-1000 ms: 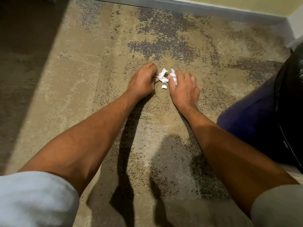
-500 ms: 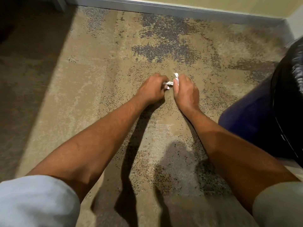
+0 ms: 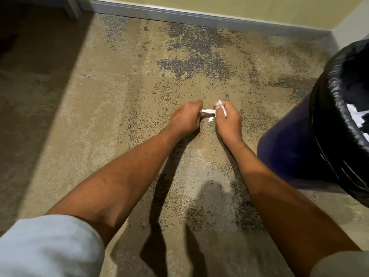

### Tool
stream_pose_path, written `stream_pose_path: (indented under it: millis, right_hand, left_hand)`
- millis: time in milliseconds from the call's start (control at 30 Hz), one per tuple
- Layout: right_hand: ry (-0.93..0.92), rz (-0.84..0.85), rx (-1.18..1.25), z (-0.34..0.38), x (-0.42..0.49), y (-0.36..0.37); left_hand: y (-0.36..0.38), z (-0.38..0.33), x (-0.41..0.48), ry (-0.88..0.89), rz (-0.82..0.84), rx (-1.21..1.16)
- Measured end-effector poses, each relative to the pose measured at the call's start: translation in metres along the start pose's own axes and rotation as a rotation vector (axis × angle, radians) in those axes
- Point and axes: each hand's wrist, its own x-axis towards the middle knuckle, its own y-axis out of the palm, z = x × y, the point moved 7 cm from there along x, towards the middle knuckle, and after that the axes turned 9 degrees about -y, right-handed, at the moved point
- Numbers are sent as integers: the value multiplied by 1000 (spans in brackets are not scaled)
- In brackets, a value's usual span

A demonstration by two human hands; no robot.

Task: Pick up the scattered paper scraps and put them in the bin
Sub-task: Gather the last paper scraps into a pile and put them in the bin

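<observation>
No readable text, label or number shows on anything here

Two bare forearms, unclothed from elbow to wrist. Left sleeve (image 3: 46,244): pale blue-white soft fabric, short, loose hem ending above the elbow. Right sleeve (image 3: 343,264): same cut, greyer in shade. No watch, rings or gloves on either of the hands.

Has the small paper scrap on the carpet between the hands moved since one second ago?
Cannot tell. The small paper scrap lies on the carpet between both hands as before, but the camera itself shifted against the baseboard.
</observation>
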Motion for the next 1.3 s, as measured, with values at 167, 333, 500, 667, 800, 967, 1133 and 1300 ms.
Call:
stream_pose_path:
  millis: [167, 333, 500, 667, 800, 967, 1133, 1300]
  right_hand:
    - [181, -85, 303, -15, -11, -13]
    - [-15, 45, -65, -1, -27, -17]
    - [-341, 144, -469, 27, -38, -4]
    - [-342, 138, -563, 36, -43, -4]
    - [-154, 200, -539, 36, -35, -7]
    - [240, 192, 119, 30, -52, -6]
    - [453, 283, 557, 60, -81, -1]
    - [264, 286, 568, 128, -70, -26]
  left_hand:
    - [3, 6, -7, -130, 64, -260]
    - [-1, 15, -12, -204, 46, -289]
    - [-2, 19, -12, -220, 52, -267]
    - [-5, 21, -19, -243, 63, -274]
    - [-7, 30, -38, -315, 95, -395]
    - [-16, 34, -66, -381, 205, -538]
    - [-41, 10, -88, -305, 340, -569]
    - [-95, -29, -96, -192, 346, -544]
